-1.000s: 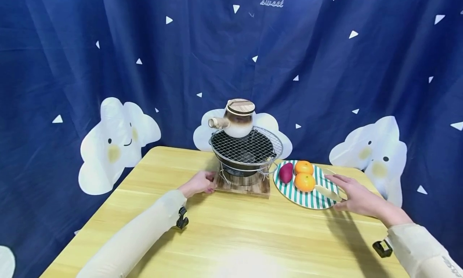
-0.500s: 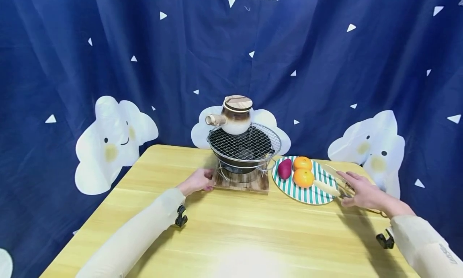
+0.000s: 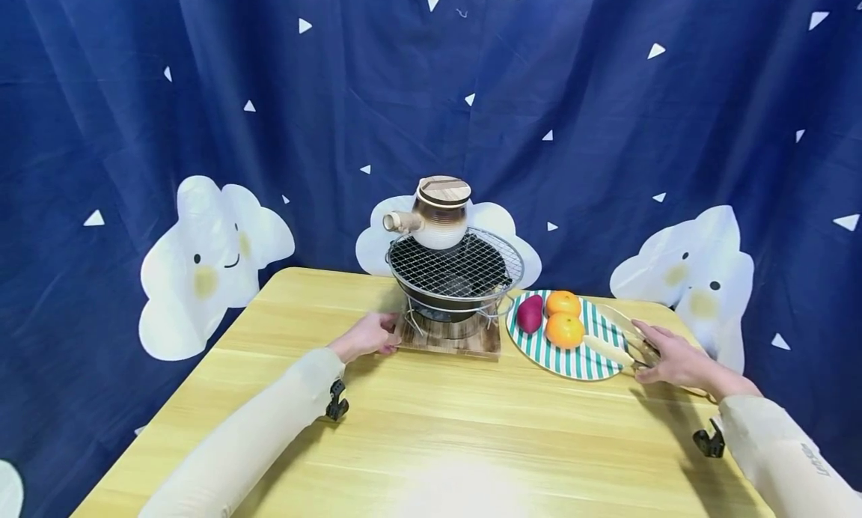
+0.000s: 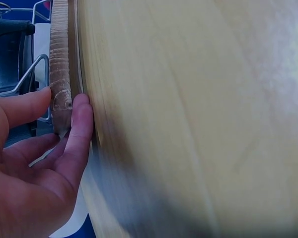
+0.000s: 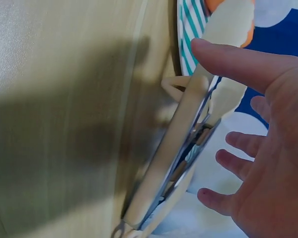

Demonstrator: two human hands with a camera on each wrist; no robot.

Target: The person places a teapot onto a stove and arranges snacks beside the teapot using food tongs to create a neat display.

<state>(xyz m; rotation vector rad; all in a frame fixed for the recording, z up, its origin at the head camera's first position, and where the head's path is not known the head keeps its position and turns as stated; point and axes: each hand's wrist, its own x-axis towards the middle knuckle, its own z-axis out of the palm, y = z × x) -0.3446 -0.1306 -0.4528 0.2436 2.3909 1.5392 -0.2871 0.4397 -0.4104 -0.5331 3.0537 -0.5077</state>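
Observation:
My left hand [image 3: 369, 337] pinches the near-left corner of a wooden board [image 3: 444, 343]. In the left wrist view the thumb lies on one face of the board [image 4: 61, 59] and fingers on the other. A round grill [image 3: 458, 271] in a wire stand rests on that board, with a lidded brown-and-white side-handled pot [image 3: 441, 218] on its mesh. To the right, my right hand [image 3: 680, 364] hovers around cream-tipped tongs [image 5: 166, 153], fingers spread and apart. The tongs' tips lie on a green-and-white striped plate [image 3: 572, 366].
Two oranges [image 3: 565, 331] and a dark red, egg-shaped item [image 3: 530, 314] sit on the plate, touching or close together. A blue curtain [image 3: 323, 129] with cloud prints hangs behind the wooden table [image 3: 377, 428].
The right hand has drawn back to the right and off the plate's edge, uncovering more of the tongs. The left hand keeps its hold on the board. The head view has tilted slightly.

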